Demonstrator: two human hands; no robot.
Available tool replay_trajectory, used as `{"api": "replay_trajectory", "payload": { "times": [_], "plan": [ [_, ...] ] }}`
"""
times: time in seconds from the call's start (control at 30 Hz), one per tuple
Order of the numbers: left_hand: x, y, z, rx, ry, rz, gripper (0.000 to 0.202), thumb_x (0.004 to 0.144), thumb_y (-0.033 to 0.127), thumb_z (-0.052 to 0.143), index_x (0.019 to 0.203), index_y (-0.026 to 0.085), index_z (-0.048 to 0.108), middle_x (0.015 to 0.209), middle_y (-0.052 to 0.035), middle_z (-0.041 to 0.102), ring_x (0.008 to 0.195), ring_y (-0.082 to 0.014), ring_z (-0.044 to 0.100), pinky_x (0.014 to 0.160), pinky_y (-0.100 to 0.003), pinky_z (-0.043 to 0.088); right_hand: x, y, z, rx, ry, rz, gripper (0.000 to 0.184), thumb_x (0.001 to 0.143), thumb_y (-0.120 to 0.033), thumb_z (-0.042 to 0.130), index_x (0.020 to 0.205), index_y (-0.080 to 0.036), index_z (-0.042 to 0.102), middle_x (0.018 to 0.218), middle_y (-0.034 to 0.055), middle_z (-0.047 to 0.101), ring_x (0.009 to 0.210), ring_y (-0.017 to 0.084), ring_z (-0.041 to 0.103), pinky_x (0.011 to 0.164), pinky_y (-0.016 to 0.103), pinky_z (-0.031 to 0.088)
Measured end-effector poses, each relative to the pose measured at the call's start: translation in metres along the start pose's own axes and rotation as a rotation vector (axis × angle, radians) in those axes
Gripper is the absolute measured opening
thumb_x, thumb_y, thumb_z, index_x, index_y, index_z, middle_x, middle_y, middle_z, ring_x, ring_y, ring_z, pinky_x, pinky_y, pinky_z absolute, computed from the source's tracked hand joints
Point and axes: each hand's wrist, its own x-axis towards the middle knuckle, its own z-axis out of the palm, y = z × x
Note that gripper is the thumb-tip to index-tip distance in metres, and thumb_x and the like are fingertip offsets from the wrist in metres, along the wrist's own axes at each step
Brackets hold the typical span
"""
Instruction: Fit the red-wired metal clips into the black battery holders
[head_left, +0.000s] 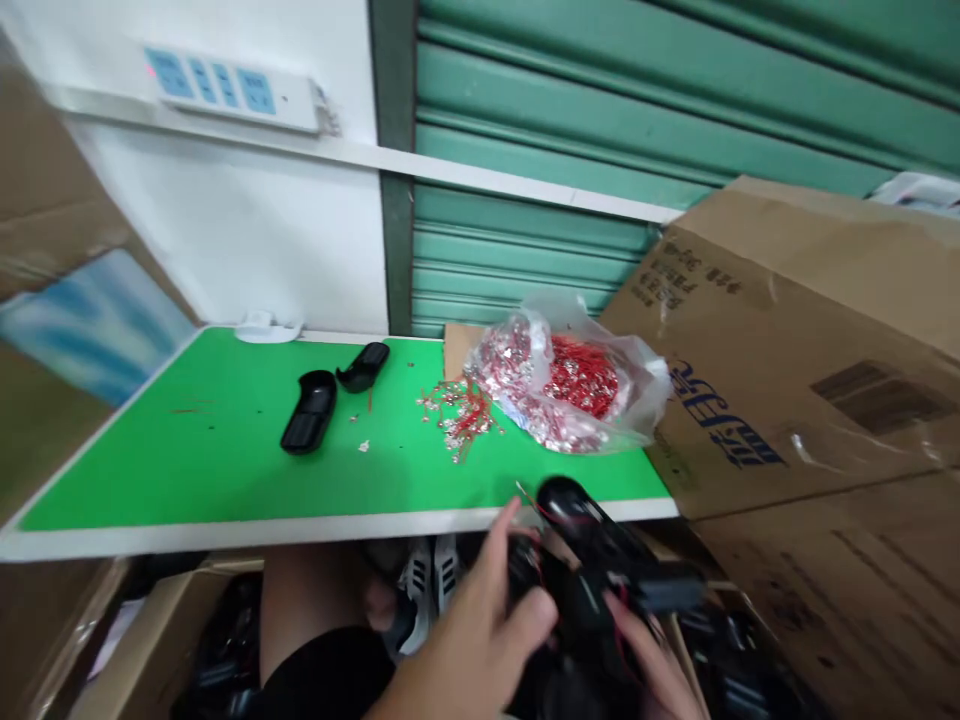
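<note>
Below the front edge of the green-topped table (247, 490), my left hand (487, 625) is curled, thumb and fingers closed round a dark plastic part (521, 565). My right hand (652, 650), lower right, grips a long black plastic housing (592, 530) from beneath. A thin red wire (531, 498) with a silvery tip sticks out near my left fingertips. The parts are blurred and overlap, so where one ends and the other starts is hard to see. Two curved black shell pieces (309, 412) (364, 367) lie on the table, away from both hands.
A clear plastic bag (637, 385) full of short red wires with metal ends stands at the back right, beside a loose wire pile (465, 415). A large cardboard box (787, 330) borders the right. Boxes of black parts (232, 640) sit below. A power strip (232, 90) hangs behind.
</note>
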Motion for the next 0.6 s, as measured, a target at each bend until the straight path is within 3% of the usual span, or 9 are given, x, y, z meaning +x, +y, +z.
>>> {"api": "replay_trajectory", "payload": {
  "times": [0.1,0.17,0.27,0.33,0.4,0.6],
  "plan": [
    [0.013,0.022,-0.054,0.087,0.326,0.070,0.083,0.097,0.060,0.045,0.163,0.020,0.015,0.170,-0.0136,0.022,0.158,-0.0292,0.020,0.130,-0.047,0.015,0.034,-0.043,0.108,0.264,-0.176,0.001,0.048,0.076,-0.044,0.077,0.119,-0.024,0.071,0.110,0.0043,0.078,0.111,0.029,0.072,0.090,0.040,0.060],
    [0.030,0.033,-0.089,0.133,0.545,0.109,0.090,0.091,0.060,0.056,0.160,0.015,0.019,0.167,-0.0182,0.024,0.157,-0.0313,0.023,0.129,-0.048,0.017,0.052,-0.078,0.176,0.397,-0.293,0.168,0.043,0.079,-0.034,0.073,0.119,-0.021,0.068,0.101,0.0036,0.079,0.101,0.025,0.074,0.085,0.037,0.061],
    [0.058,0.037,-0.135,0.130,0.752,0.097,0.092,0.081,0.051,0.070,0.154,0.012,0.031,0.155,-0.0212,0.040,0.147,-0.0325,0.038,0.126,-0.047,0.025,0.074,-0.118,0.248,0.291,-0.393,0.244,0.027,0.085,-0.024,0.065,0.112,-0.019,0.066,0.091,0.0033,0.078,0.080,0.020,0.073,0.072,0.032,0.062],
    [0.072,0.033,-0.160,0.063,0.776,0.059,0.078,0.079,0.039,0.071,0.147,0.014,0.042,0.150,-0.0187,0.047,0.143,-0.0312,0.044,0.124,-0.046,0.029,0.086,-0.129,0.273,0.201,-0.416,0.239,0.024,0.086,-0.023,0.066,0.110,-0.019,0.065,0.087,0.0028,0.076,0.071,0.017,0.070,0.066,0.031,0.061],
    [0.082,0.027,-0.177,-0.012,0.753,0.034,0.067,0.077,0.028,0.067,0.140,0.015,0.050,0.144,-0.0160,0.055,0.138,-0.0299,0.050,0.120,-0.045,0.035,0.097,-0.131,0.285,0.098,-0.447,0.223,0.025,0.088,-0.024,0.067,0.112,-0.019,0.064,0.085,0.0029,0.075,0.067,0.016,0.068,0.063,0.031,0.061],
    [0.091,0.015,-0.198,-0.056,0.756,0.027,0.061,0.073,0.020,0.061,0.133,0.014,0.056,0.127,-0.0135,0.068,0.113,-0.0266,0.066,0.101,-0.042,0.052,0.114,-0.129,0.291,-0.193,-0.498,0.125,0.029,0.084,-0.034,0.074,0.103,-0.014,0.066,0.095,0.0128,0.075,0.078,0.024,0.071,0.060,0.040,0.064]
  ]
}}
